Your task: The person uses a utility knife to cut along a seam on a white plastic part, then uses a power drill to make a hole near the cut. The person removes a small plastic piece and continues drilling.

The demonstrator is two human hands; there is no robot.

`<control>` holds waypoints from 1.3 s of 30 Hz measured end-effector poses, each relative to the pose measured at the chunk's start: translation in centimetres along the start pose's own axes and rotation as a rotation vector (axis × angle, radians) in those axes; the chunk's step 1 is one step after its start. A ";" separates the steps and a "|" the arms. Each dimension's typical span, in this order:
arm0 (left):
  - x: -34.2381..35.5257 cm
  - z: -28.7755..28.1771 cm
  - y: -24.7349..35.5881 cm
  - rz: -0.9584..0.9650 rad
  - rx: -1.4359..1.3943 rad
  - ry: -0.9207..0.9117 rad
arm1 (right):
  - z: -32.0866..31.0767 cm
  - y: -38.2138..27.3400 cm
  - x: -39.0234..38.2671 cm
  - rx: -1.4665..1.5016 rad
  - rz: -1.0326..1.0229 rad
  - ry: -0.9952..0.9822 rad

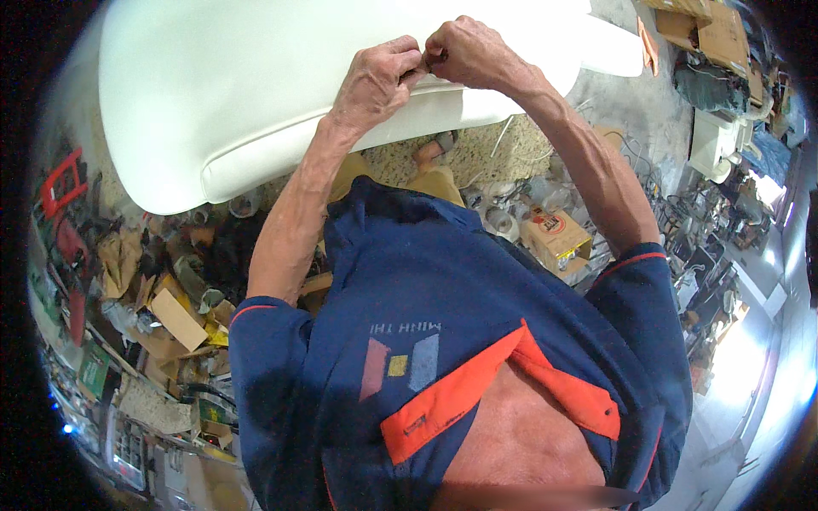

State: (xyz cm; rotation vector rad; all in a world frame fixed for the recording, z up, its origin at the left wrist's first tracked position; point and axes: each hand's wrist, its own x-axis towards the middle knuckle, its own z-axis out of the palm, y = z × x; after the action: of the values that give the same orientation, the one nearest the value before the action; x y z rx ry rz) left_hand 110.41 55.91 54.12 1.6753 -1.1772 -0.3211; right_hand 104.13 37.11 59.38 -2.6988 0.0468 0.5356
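A large white padded upholstered piece (221, 77) with a piped seam fills the upper part of the head view. My left hand (377, 81) rests over its front edge with fingers curled in a pinch. Just right of it, my right hand (469, 53) is also closed, its fingertips nearly meeting the left ones at the edge. What the fingertips grip is too small and hidden to make out.
Cardboard boxes (716, 38) are piled at upper right above white machinery (714, 146). An open carton (558, 238) and scraps lie on the speckled floor (486, 149) below. A red frame (61, 179) stands among clutter at far left.
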 end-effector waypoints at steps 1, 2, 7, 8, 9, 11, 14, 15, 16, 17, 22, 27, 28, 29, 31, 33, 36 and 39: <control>0.0 0.0 0.0 0.010 -0.009 0.025 | 0.0 0.0 -0.1 -0.037 -0.023 -0.021; -0.1 0.1 0.1 0.003 -0.005 0.015 | 0.0 0.0 -0.1 -0.046 -0.074 -0.034; -0.2 -0.2 0.1 -0.047 0.058 -0.047 | 1.5 1.0 -1.1 -0.079 -0.241 0.099; -0.1 -0.2 0.1 -0.044 0.046 -0.040 | 2.0 1.2 -1.3 -0.073 -0.217 0.120; -0.1 -0.2 0.1 -0.057 0.034 -0.041 | 2.5 1.4 -1.5 -0.051 -0.241 0.209; -0.1 -0.2 0.1 -0.061 0.024 -0.044 | 3.1 1.8 -1.8 -0.018 -0.185 0.268; 0.0 -0.2 -0.1 -0.042 0.016 -0.048 | 3.0 2.5 -2.5 0.225 -0.128 0.379; 0.0 -0.2 -0.1 -0.042 0.002 -0.044 | 2.8 2.7 -2.8 0.356 -0.017 0.366; -0.1 -0.3 -0.1 -0.046 -0.018 -0.046 | 2.6 2.8 -3.2 0.488 0.092 0.359; 0.0 -0.3 -0.2 -0.046 -0.019 -0.039 | 2.4 2.9 -3.5 0.620 0.200 0.349; 0.2 -0.4 -0.2 -0.087 -0.054 -0.045 | 2.5 1.9 -4.7 0.834 0.156 0.346; 0.5 -0.5 0.0 -0.098 -0.051 -0.069 | 3.1 -0.2 -3.7 0.359 0.032 0.354; 0.5 -0.6 0.1 -0.109 -0.067 -0.072 | 3.1 -0.5 -3.4 0.338 0.058 0.358; 0.4 -0.6 0.2 -0.124 -0.091 -0.078 | 2.9 -0.8 -3.2 0.319 0.085 0.360; 0.3 -0.8 0.3 -0.145 -0.079 -0.099 | 2.5 -0.9 -3.0 0.355 0.164 0.307; 0.3 -0.8 0.3 -0.140 -0.073 -0.100 | 2.0 -0.7 -2.9 0.466 0.276 0.188; 0.3 -0.6 0.2 -0.105 -0.055 -0.084 | 1.6 -0.2 -2.5 0.467 0.206 0.161; 0.2 -0.5 0.1 -0.105 -0.039 -0.084 | 1.9 0.1 -2.2 0.485 0.197 0.136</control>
State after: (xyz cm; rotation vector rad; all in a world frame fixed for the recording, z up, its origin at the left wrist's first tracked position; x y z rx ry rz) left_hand 110.78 56.02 54.48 1.7067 -1.1391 -0.4808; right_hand 101.36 37.65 58.54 -2.2589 0.4272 0.3403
